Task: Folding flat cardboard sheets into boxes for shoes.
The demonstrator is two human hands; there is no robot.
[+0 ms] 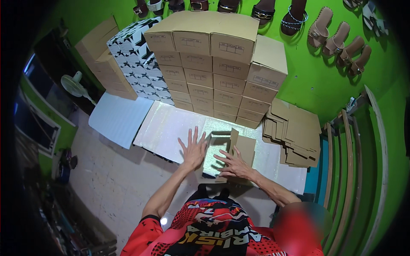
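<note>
A plain brown cardboard carton (pixel 247 150) with its flaps raised stands on a desk (pixel 164 128) covered in pale, shimmering sheet, directly before the person's body. Its longer side seems to run away from the body, toward the tall stack of closed brown cardboard boxes (pixel 198 77) beyond the carton. The left hand (pixel 193 154) is just beside the carton's left wall, fingers spread wide and gripping nothing visible. The right hand (pixel 238 166) is the nearer one, reaching over the carton from its right, its fingers fanned leftward across the opening; they too appear to hold nothing, though whether they touch the cardboard cannot be told. Flat brown cardboard blanks (pixel 299 128) lie to the carton's right. The right hand hides part of the carton's near side, and whether the glitter within its walls is a base or the desk covering is unclear.
</note>
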